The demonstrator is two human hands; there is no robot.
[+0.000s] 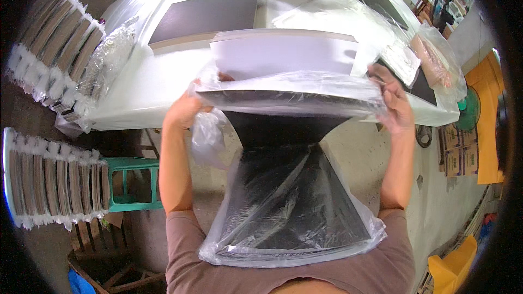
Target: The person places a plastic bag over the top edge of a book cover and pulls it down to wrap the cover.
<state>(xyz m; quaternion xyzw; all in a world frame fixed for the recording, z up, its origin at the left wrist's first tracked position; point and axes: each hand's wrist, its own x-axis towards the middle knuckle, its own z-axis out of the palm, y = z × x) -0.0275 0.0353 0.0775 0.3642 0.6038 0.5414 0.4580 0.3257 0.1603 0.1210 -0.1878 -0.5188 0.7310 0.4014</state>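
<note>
A clear plastic bag (210, 141) stretches between my two hands at the table's near edge. Black sheets or boards (283, 196) lie inside it, running from the table edge back toward my chest. My left hand (188, 106) is closed on the left side of the bag's far end, some loose plastic hanging below it. Opposite, my right hand (395, 103) grips the bag's right side, its fingers slightly blurred and partly behind the film. Just beyond the bag stands a thick stack of white-faced sheets (283, 54) on the white-covered table (131, 95).
A dark board stack (207, 16) lies farther back on the table. Plastic-wrapped bundles (60, 38) rise at the left. More bundles (60, 179) rest by a green stool (133, 185). A wrapped pinkish pack (436, 57) sits at the right corner, cartons (460, 149) beyond it.
</note>
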